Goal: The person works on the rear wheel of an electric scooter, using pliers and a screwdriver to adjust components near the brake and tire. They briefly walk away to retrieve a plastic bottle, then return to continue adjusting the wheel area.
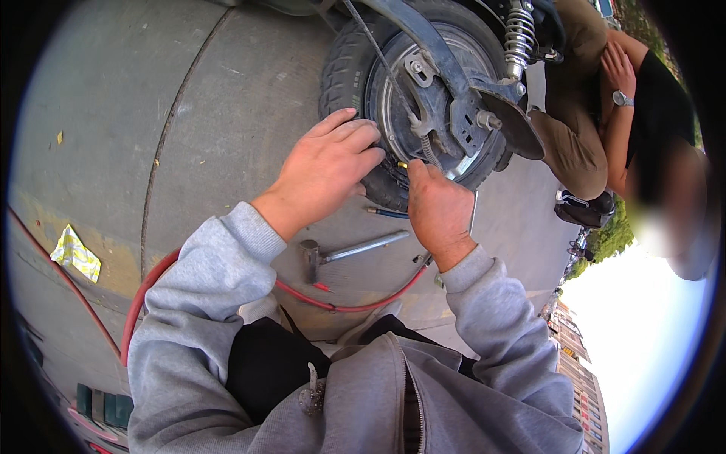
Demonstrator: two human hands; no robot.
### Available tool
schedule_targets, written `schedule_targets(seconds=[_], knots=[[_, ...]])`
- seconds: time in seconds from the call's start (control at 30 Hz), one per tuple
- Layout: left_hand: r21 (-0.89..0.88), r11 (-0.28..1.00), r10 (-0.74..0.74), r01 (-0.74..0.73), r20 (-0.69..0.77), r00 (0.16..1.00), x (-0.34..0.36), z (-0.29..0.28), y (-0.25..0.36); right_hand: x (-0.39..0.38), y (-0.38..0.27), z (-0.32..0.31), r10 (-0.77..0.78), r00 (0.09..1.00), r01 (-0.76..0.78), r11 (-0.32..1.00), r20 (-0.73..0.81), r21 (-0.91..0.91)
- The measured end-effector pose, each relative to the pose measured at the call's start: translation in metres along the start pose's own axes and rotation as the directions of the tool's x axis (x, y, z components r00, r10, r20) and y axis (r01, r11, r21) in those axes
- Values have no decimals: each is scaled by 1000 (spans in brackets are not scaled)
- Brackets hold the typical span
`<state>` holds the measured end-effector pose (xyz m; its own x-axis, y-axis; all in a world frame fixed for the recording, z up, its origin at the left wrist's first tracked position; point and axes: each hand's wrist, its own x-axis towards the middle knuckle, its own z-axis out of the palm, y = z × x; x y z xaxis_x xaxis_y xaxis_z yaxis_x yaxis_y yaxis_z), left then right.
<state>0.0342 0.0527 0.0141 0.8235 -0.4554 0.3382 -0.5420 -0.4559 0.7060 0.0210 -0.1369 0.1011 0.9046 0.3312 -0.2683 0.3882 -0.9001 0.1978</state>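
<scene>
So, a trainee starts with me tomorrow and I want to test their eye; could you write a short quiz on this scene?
1. Which tool lies beside the curved red rubber hose?
A) wooden-handled saw
B) dark-headed hammer with a silver handle
C) paintbrush

2. True or false: the black treaded rubber tyre is nearer the person's lap than the hammer is.

3. Which of the person's bare hands is nearer the crumpled yellow-and-white scrap?

Key: 1. B; 2. False; 3. The left hand.
</scene>
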Motion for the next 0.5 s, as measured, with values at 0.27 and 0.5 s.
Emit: schedule_targets(seconds=[0.27, 0.5], knots=[[-18, 999, -32, 33, 45, 999, 0, -4, 1, 3, -10, -11, 142, 984, -154, 981, 106, 121], [-15, 999, -29, 29, 16, 999, -2, 6, -2, 21, 0, -2, 10, 960, -67, 979, 281, 195]])
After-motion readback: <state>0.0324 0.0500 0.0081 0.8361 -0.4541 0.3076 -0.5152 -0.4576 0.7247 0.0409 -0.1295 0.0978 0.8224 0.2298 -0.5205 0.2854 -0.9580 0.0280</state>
